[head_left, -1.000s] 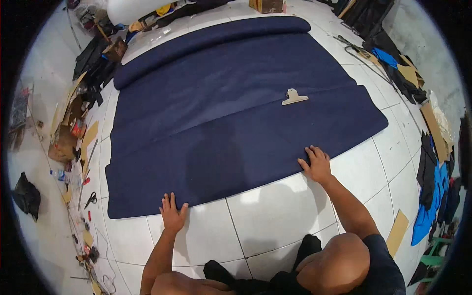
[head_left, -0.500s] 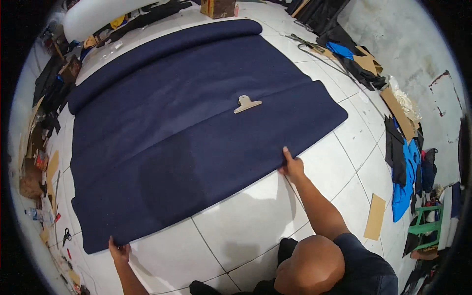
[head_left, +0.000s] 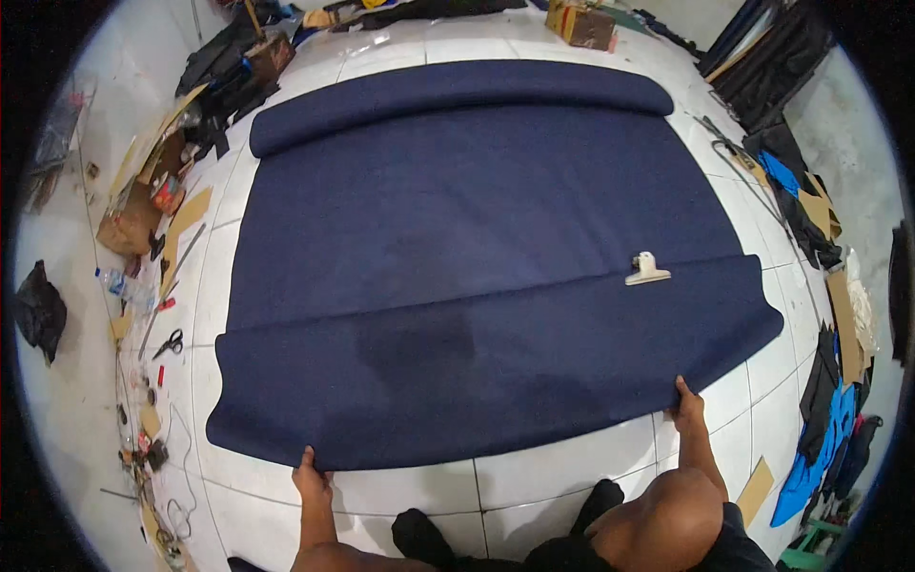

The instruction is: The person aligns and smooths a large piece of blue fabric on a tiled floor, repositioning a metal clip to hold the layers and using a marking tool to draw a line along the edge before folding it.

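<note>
A wide sheet of navy fabric (head_left: pixel 448 210) lies spread over the floor, its far end wound into a thick roll (head_left: pixel 457 98). The near part is folded over, making a straight ridge across the sheet. My left hand (head_left: pixel 313 484) grips the near edge toward its left end, thumb on top and fingers hidden beneath. Farther right along that edge, my right hand (head_left: pixel 688 408) pinches the cloth in the same way near the right corner. A metal bulldog clip (head_left: pixel 647 270) rests at the fold line on the right, apart from both hands.
White floor tiles (head_left: pixel 562 442) surround the cloth. On the left are black scissors (head_left: pixel 169 344), a plastic bottle (head_left: pixel 114 282) and cardboard scraps. A cardboard box (head_left: pixel 579 26) stands beyond the roll. Blue and black cloth pieces (head_left: pixel 810 458) line the right wall. My dark-socked feet (head_left: pixel 422 536) are close to the near edge.
The view has swung left, so the sheet appears farther right and squarer. My left hand now holds the edge farther in from the left corner. My right hand keeps its hold near the right corner.
</note>
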